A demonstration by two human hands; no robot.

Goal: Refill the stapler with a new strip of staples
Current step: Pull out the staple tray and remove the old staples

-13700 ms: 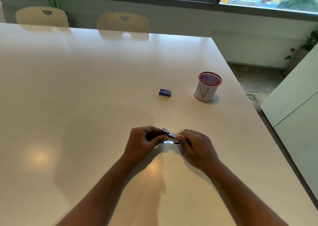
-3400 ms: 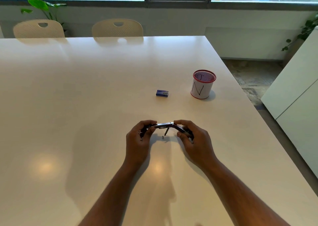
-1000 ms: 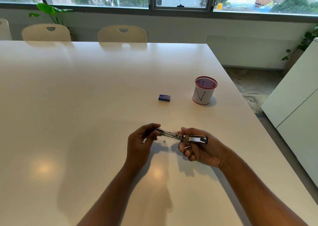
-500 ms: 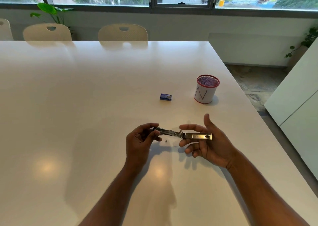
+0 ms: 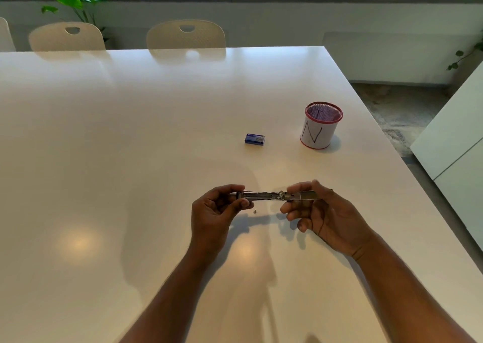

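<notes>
Two hands are on it right now: our left hand (image 5: 217, 212) pinches one end of the small silver metal stapler (image 5: 279, 195) between thumb and curled fingers, and our right hand (image 5: 321, 213) curls round the other end from below, thumb on top. The stapler is swung open into one flat line and held just above the glossy white table (image 5: 130, 138), close to us. A tiny grey fleck (image 5: 255, 211) sits on the table right beneath it; we can't tell what that is.

Further out, well apart from both hands, lies the little blue staple box (image 5: 254, 139), and beside it to the right the white mesh pen cup with a red rim (image 5: 322, 125).

Nothing's loaded yet as far as we can see. Our worry: letting go with one hand to reach the box could let the opened stapler flop or snap shut, and the staple strip may crumble if we squeeze it.
</notes>
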